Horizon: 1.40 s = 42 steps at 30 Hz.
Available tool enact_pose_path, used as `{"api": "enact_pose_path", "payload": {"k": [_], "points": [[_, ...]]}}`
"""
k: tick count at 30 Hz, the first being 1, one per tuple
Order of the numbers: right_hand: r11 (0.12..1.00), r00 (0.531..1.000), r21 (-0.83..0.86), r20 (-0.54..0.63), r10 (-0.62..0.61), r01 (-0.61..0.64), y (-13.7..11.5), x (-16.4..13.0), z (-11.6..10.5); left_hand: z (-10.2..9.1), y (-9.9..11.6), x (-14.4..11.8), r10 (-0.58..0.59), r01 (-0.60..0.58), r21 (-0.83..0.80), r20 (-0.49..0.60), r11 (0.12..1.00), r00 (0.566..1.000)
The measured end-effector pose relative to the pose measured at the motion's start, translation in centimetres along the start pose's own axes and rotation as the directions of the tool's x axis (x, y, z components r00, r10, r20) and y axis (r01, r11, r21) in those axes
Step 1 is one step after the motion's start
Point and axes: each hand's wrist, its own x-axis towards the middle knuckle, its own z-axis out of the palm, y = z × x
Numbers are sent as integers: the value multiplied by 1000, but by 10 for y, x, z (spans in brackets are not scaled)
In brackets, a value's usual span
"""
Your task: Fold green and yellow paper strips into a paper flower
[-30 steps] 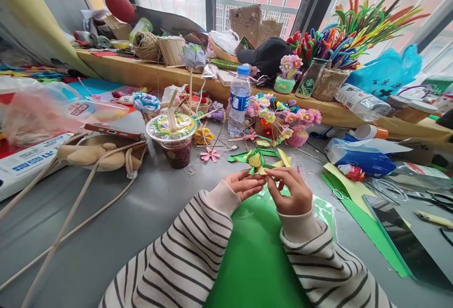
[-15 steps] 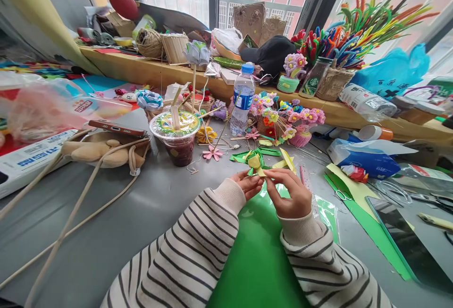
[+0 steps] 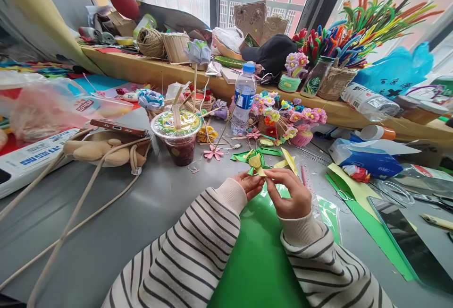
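Observation:
Both of my hands meet at a small folded paper flower (image 3: 255,160), yellow in the middle with green paper leaves around it. My left hand (image 3: 250,185) is closed around its lower side, fingers partly hidden behind it. With thumb and forefinger, my right hand (image 3: 290,197) pinches the flower's yellow paper edge nearest me. Just behind the right fingers lie folded yellow paper strips (image 3: 289,160). Beneath my wrists stretches a glossy green sheet (image 3: 260,251).
A lidded drink cup (image 3: 180,149) and a water bottle (image 3: 244,109) stand behind my hands. To the left is a beige bag (image 3: 95,152) with a phone on top. Scissors (image 3: 343,194), green paper and a dark tablet (image 3: 406,232) lie at right.
The view has shifted very slightly. Both hands keep the same hold on the paper flower, with no clear movement of the fingers.

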Motion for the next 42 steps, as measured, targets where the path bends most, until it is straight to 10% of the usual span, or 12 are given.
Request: {"api": "enact_pose_path", "payload": {"k": [15,42], "points": [[998,997,-7,21,-68,68,6,0,0,2,1,-1,3,-10,-64,-110,998,994],[987,983,-21,93,-158,161,7,-2,-2,-3,-1,-1,33,-33,-61,-1,998,999]]}}
